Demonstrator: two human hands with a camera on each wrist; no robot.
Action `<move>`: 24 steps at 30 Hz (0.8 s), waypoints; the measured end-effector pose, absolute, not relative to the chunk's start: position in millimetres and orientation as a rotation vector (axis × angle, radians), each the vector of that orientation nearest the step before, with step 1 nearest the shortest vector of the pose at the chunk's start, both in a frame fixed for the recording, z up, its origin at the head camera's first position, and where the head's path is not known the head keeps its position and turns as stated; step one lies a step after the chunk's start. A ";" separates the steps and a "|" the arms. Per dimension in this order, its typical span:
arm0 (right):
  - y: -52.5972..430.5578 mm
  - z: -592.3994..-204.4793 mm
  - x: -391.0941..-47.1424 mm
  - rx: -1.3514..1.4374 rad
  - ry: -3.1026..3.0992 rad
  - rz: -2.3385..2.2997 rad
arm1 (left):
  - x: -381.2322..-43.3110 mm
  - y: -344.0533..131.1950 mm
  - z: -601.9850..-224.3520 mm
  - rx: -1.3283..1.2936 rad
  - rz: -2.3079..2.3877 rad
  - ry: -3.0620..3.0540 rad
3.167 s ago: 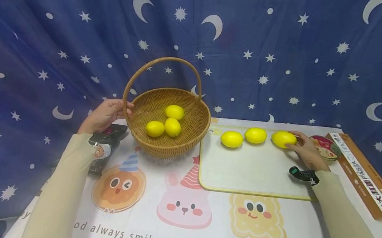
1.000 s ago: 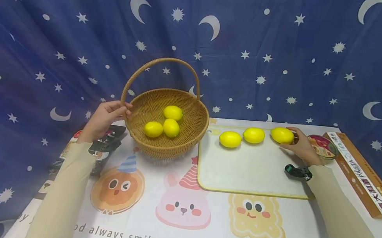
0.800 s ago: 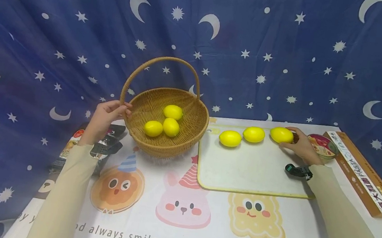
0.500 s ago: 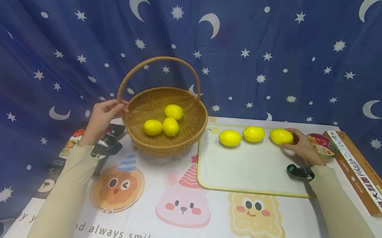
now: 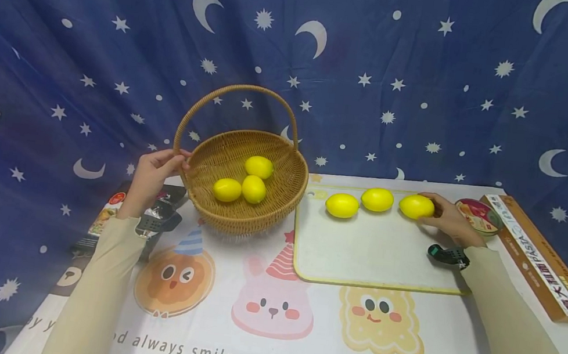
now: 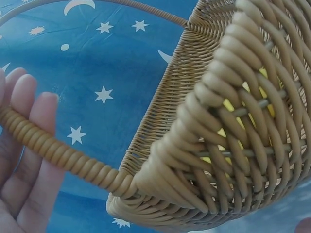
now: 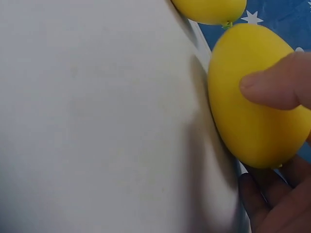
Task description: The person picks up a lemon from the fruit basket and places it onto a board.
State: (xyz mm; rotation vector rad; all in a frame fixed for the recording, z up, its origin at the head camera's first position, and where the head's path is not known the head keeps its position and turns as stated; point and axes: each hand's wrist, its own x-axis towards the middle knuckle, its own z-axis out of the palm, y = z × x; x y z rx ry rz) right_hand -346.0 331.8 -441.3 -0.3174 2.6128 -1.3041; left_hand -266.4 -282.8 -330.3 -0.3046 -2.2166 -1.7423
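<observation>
At the left of the head view stands a wicker basket (image 5: 281,200) with a tall arched handle. Several yellow lemons are in view, and a group of 3, one of them this lemon (image 5: 259,167), lies inside the basket. My left hand (image 5: 154,175) holds the handle (image 6: 73,162) near its lower left end; the wrist view shows fingers behind the handle. My right hand (image 5: 452,221) grips the rightmost lemon (image 5: 416,206) on a white board (image 5: 380,252), with the thumb (image 7: 272,85) on its side. Two more lemons, the left one (image 5: 342,205) and the middle one (image 5: 377,199), lie on the board.
Right of the board are a round tub (image 5: 480,216) with a red label and a long pasta box (image 5: 543,259). A dark food packet (image 5: 158,215) lies under my left forearm. A blue star-patterned curtain (image 5: 351,138) hangs behind the table.
My left hand and the near end of the basket's handle have shifted slightly left. The lemon in my right hand rose a little at the board's back, then came down slightly nearer.
</observation>
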 end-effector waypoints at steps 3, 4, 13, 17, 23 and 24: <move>332.0 -441.0 -346.1 -0.345 2.591 -1.313 | -271.0 -286.9 -335.9 -0.292 -1.739 -2.221; 331.8 -441.1 -346.4 -0.346 2.588 -1.315 | -272.2 -288.0 -337.5 -0.289 -1.737 -2.222; 331.4 -444.8 -350.7 -0.266 2.604 -1.290 | -273.5 -290.9 -341.7 -0.282 -1.719 -2.235; 331.2 -444.6 -350.6 -0.248 2.628 -1.278 | -273.7 -291.2 -342.0 -0.278 -1.701 -2.245; 332.6 -442.6 -350.2 -0.240 2.647 -1.278 | -275.1 -291.6 -342.7 -0.295 -1.705 -2.232; 332.8 -441.8 -350.3 -0.217 2.662 -1.269 | -275.3 -291.5 -342.6 -0.302 -1.715 -2.225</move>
